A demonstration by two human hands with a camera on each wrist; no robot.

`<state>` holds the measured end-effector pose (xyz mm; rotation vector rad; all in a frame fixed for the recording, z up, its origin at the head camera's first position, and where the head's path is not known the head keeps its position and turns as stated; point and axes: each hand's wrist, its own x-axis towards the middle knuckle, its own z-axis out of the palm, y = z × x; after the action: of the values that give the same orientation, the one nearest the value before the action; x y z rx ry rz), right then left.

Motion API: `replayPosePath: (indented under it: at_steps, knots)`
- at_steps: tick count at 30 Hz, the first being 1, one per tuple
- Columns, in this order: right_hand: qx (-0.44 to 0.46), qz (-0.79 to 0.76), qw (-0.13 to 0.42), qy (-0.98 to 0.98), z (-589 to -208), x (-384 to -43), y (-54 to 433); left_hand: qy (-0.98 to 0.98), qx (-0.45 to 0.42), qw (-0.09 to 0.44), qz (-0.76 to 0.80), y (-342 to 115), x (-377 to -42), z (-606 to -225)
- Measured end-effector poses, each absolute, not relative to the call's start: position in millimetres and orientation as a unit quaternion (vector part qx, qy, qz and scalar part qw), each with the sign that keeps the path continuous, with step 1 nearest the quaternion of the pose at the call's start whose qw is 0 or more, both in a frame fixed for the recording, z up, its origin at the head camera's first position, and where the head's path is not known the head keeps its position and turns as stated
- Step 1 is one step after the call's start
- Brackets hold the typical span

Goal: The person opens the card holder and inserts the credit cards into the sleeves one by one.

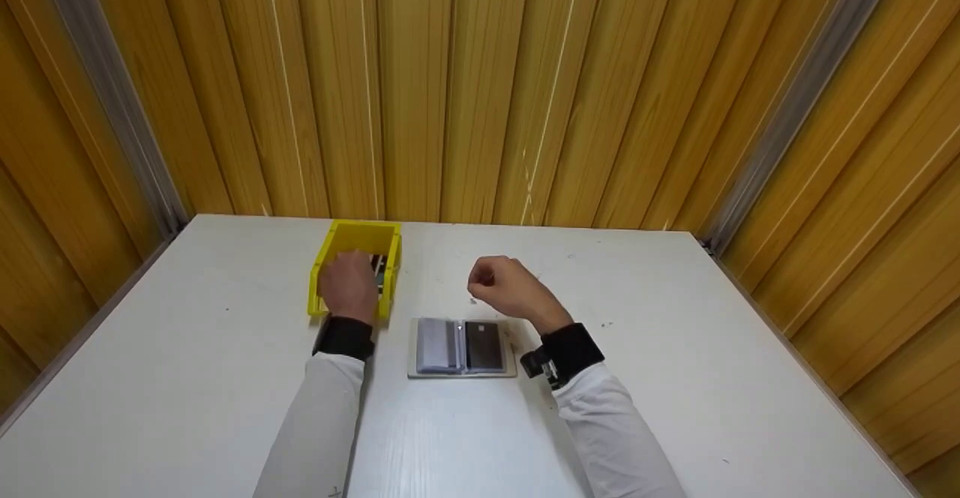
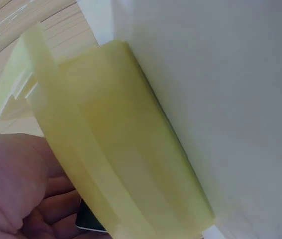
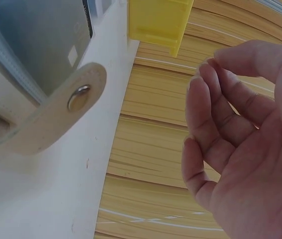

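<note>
My left hand [image 1: 349, 286] reaches into a yellow plastic bin [image 1: 321, 273] at the back left of the table. Dark and light cards [image 1: 380, 271] show inside, right of the hand. In the left wrist view, the fingers curl beside a dark card [image 2: 88, 219]; the bin's wall partly hides both, so a grip on it cannot be told. Beyond an open card holder [image 1: 438, 344] hangs my right hand [image 1: 514, 288], loosely curled and holding nothing. The holder has clear sleeves, a dark card [image 1: 484, 346] on its right side and a strap [image 3: 56, 112] with a metal snap.
The white table [image 1: 450, 438] carries the bin and the card holder, with small specks scattered about. Wood-patterned panels [image 1: 480, 93] rise behind its far edge and along both sides. The bin's walls stand close around my left hand.
</note>
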<state>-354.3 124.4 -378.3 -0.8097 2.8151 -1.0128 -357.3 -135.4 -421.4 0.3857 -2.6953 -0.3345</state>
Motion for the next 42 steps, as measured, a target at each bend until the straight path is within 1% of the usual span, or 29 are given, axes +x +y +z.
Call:
replayPosePath:
  at_steps: [4,6,8,12,17,20,25,28,32,34,37,40,42]
  knots:
    - [-0.25,-0.314,0.013,0.916,-379.3,-354.2,126.1,-0.96,0.153,0.197,-0.126,-135.4,-356.9,-421.0]
    - [-0.233,-0.301,0.021,0.924,-379.3,-353.8,127.1,-0.959,0.16,0.196,-0.128,-135.7,-356.6,-420.8]
    - [-0.213,-0.282,0.04,0.934,-378.9,-352.9,128.4,-0.957,0.164,0.199,-0.136,-136.4,-356.1,-420.2]
    - [-0.177,-0.232,0.096,0.952,-377.0,-350.6,131.2,-0.946,0.169,0.218,-0.173,-139.5,-354.7,-418.1]
    - [-0.165,-0.176,0.153,0.958,-375.1,-347.1,132.8,-0.936,0.166,0.221,-0.215,-142.9,-353.4,-416.0]
    - [-0.159,-0.152,0.175,0.96,-375.0,-345.5,132.6,-0.937,0.163,0.22,-0.215,-142.9,-353.5,-415.1]
    - [-0.143,-0.119,0.197,0.963,-379.6,-342.7,129.7,-0.932,0.152,0.243,-0.224,-145.7,-353.1,-413.0]
    - [-0.141,-0.108,0.203,0.963,-384.0,-341.2,127.5,-0.924,0.157,0.245,-0.25,-147.7,-348.9,-400.4]
    - [-0.144,-0.106,0.202,0.963,-386.5,-341.5,126.9,-0.906,0.166,0.245,-0.303,-143.7,-337.1,-369.6]
    - [-0.145,-0.108,0.198,0.964,-386.8,-342.2,127.0,-0.897,0.159,0.239,-0.337,-139.1,-330.2,-355.6]
    - [-0.142,-0.113,0.192,0.964,-387.8,-344.1,127.9,-0.891,0.136,0.207,-0.381,-129.3,-322.6,-342.8]
    - [-0.137,-0.12,0.192,0.964,-390.0,-345.1,128.8,-0.896,0.112,0.167,-0.396,-118.2,-319.0,-341.2]
    - [-0.138,-0.121,0.191,0.964,-392.0,-345.3,129.0,-0.901,0.096,0.153,-0.395,-110.6,-318.2,-344.0]
